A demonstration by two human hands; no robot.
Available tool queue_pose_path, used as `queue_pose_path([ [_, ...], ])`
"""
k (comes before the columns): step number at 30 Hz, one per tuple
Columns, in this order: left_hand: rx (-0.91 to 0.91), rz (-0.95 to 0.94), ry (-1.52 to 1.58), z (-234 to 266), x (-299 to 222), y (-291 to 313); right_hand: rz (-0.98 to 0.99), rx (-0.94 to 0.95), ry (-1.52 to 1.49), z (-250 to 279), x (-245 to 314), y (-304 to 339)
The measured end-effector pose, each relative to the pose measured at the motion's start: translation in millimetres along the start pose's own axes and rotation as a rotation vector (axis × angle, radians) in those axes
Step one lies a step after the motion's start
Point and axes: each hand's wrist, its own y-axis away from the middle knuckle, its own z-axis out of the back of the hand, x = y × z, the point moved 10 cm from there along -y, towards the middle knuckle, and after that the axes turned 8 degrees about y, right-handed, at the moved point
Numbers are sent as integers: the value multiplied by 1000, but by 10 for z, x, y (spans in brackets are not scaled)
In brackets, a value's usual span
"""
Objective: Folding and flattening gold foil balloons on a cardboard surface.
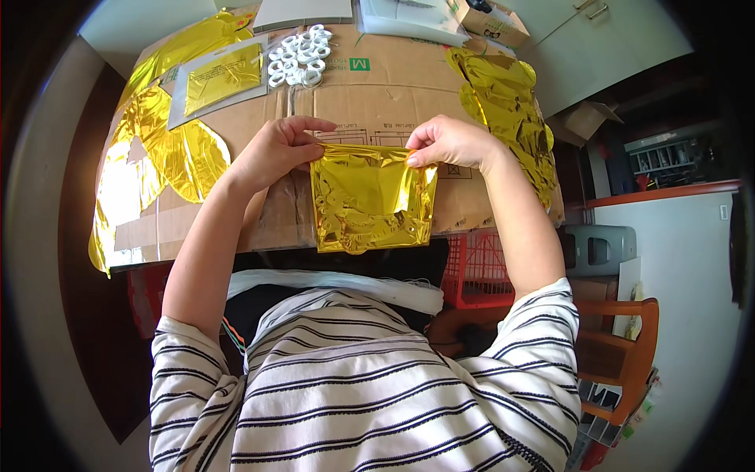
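Observation:
A folded gold foil balloon [373, 197] hangs flat between my two hands at the near edge of the cardboard-covered table. My left hand [287, 145] pinches its upper left corner between thumb and fingers. At the upper right corner, my right hand [452, 145] grips the foil the same way. The top edge is pulled fairly straight, while the lower part shows creased, overlapping layers. Its bottom edge reaches past the table's front edge.
Unfolded gold foil pieces lie at the left [185, 153] and right [511, 102]. A clear packet with folded gold foil [224, 79] rests near several white ribbon rolls [299, 55]. Clear plastic bags [409, 20] and a small box [495, 23] stand behind. A red crate [476, 271] sits below.

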Motion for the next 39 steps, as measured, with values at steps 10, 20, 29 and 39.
queue_pose_path([
  [10,4,-16,-9,-5,14,-23,-113,-50,-97,53,-212,136],
  [20,-82,-120,-145,32,-32,-9,-122,-105,-50,113,-262,136],
  [29,-296,-643,-1098,-306,-586,271,-159,-133,27,114,-211,118],
  [39,27,-634,-1279,-1014,-32,280,-127,-454,500,195,51,297],
])
